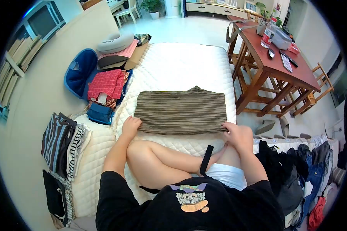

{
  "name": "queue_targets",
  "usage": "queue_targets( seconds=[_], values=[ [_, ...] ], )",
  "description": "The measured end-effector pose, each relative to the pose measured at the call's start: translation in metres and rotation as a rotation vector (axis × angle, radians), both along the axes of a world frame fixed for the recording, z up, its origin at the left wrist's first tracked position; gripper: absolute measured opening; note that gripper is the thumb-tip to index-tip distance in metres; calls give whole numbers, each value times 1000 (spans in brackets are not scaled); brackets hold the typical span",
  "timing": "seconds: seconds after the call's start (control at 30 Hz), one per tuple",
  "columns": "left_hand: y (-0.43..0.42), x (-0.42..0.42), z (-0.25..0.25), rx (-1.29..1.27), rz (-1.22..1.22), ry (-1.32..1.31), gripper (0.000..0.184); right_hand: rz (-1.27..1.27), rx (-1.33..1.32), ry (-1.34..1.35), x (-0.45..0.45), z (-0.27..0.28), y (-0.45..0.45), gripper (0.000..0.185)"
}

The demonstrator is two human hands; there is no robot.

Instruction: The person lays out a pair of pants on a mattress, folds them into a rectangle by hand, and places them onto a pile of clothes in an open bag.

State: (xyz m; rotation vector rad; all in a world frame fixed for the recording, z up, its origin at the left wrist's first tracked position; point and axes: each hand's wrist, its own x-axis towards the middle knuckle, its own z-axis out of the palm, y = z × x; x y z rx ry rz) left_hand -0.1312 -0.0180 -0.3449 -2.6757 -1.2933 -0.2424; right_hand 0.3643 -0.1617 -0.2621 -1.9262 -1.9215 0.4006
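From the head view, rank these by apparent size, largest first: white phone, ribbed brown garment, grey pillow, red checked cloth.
1. Ribbed brown garment
2. Red checked cloth
3. Grey pillow
4. White phone
The pillow lies farther from the camera than the garment, so true sizes may differ.

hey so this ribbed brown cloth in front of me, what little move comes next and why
I'd probably tuck in the peak of the ribbed cloth with your right hand: it juts past an otherwise fairly straight far edge.
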Motion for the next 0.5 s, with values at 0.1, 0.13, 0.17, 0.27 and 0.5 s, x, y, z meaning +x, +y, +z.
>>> queue_targets(
  seconds=[0.1, 0.13, 0.17, 0.27, 0.5],
  values=[
    [5, 3, 25, -74, 75, -153, 24, 12, 119, 233, 28, -15, 28, 27],
    [4, 4, 28, -87, 101, -169, 26, 85, 232, 326, 42, -31, 41, 26],
    [1, 5, 30, -101, 128, -185, 28, 89, 247, 327, 43, -21, 46, 27],
    [-1, 0, 23, -126, 149, -241, 32, 63, 204, 235, 40, 8, 59, 24],
    [-22, 12, 24, -230, 8, -156, 71, 121, 154, 138, 46, -13, 51, 28]
  ],
)
